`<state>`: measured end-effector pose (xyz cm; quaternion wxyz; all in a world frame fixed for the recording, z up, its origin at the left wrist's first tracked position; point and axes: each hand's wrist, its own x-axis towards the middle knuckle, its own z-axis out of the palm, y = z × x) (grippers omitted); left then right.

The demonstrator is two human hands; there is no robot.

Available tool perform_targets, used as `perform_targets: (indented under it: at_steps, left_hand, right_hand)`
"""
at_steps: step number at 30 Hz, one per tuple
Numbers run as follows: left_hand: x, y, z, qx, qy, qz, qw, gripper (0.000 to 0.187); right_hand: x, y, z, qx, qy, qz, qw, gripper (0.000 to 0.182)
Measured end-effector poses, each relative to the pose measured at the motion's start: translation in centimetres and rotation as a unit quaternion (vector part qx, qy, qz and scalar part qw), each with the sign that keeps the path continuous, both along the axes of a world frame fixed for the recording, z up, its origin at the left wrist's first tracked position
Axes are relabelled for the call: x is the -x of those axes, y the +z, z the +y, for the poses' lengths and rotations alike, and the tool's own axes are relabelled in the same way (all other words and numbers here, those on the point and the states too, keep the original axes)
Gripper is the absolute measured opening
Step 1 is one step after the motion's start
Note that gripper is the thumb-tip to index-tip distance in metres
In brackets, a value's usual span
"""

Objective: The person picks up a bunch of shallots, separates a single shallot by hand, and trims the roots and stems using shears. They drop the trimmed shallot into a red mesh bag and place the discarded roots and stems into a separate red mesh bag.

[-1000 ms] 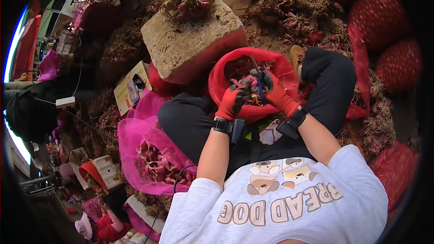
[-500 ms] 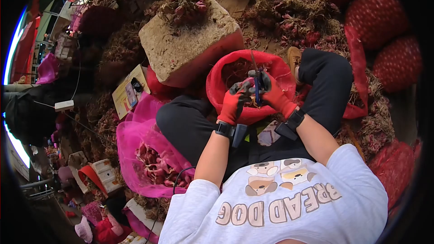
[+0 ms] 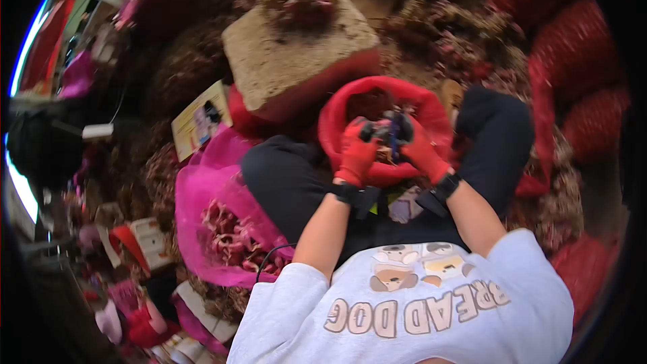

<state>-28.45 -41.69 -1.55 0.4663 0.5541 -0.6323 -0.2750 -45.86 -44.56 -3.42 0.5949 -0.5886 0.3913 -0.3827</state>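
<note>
My left hand (image 3: pixel 358 149), in a red glove with dark fingertips, is closed on a small reddish shallot (image 3: pixel 383 125); the bulb is blurred and partly hidden by the fingers. My right hand (image 3: pixel 419 145), gloved alike, is closed around blue-handled scissors (image 3: pixel 395 133) right beside the left fingers. Both hands are over the mouth of a red mesh bag (image 3: pixel 437 104), which stands between my bent legs and has dry trimmings in it. By my left knee lies a pink mesh bag (image 3: pixel 192 195) with several trimmed shallots (image 3: pixel 236 236) inside.
A foam block (image 3: pixel 296 47) ahead carries a bunch of shallots (image 3: pixel 304 1). More bunches (image 3: pixel 465 40) lie at the back right, near full red mesh sacks (image 3: pixel 576 40). A phone (image 3: pixel 204 121) rests on a yellowish board (image 3: pixel 185 133) at the left.
The whole view has shifted slightly and blurred. The scissor blades, pointing up and visible before, no longer show clearly. Both hands stay close together over the red bag.
</note>
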Motion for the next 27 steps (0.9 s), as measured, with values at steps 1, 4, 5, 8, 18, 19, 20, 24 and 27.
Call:
perform_targets:
  at_steps: [1,4,5,8,18,19,20,24,27]
  left_hand:
    - [0.8,-1.2,0.5,-0.019,0.096,0.023,0.995,0.021]
    - [0.3,-0.8,0.3,-0.171,0.041,0.287,0.942,0.012]
    - [0.1,-4.1,-0.2,-0.143,0.061,0.272,0.95,0.011]
    - [0.2,-3.7,-0.3,-0.181,0.069,0.461,0.866,0.012]
    - [-0.8,-3.7,-1.0,-0.128,0.201,0.179,0.955,0.025]
    - [-0.9,-4.9,-1.2,-0.127,0.228,0.182,0.948,0.025]
    - [-0.6,-5.2,-0.9,-0.128,0.249,0.19,0.941,0.025]
    - [-1.4,-4.8,0.4,-0.258,0.154,-0.148,0.942,0.026]
    - [-1.3,-4.4,1.6,-0.231,0.098,-0.19,0.949,0.083]
  right_hand:
    - [-0.2,1.0,0.0,-0.001,0.021,-0.03,0.999,0.058]
    - [-0.7,1.6,-0.4,-0.003,0.022,-0.002,1.0,0.054]
    - [0.4,-0.6,-0.9,0.019,0.031,0.02,0.999,0.053]
    - [-0.2,1.2,-1.2,-0.104,0.113,-0.018,0.988,0.049]
    - [1.6,-3.2,-3.4,0.083,0.14,0.156,0.974,0.043]
    - [0.2,-1.2,-2.6,0.074,0.132,0.114,0.982,0.043]
    - [-0.1,-1.2,-2.7,0.069,0.143,0.088,0.983,0.045]
    - [-1.1,4.6,0.3,-0.027,0.065,0.013,0.997,0.06]
    - [1.9,-1.6,-2.2,-0.069,0.068,-0.115,0.989,0.053]
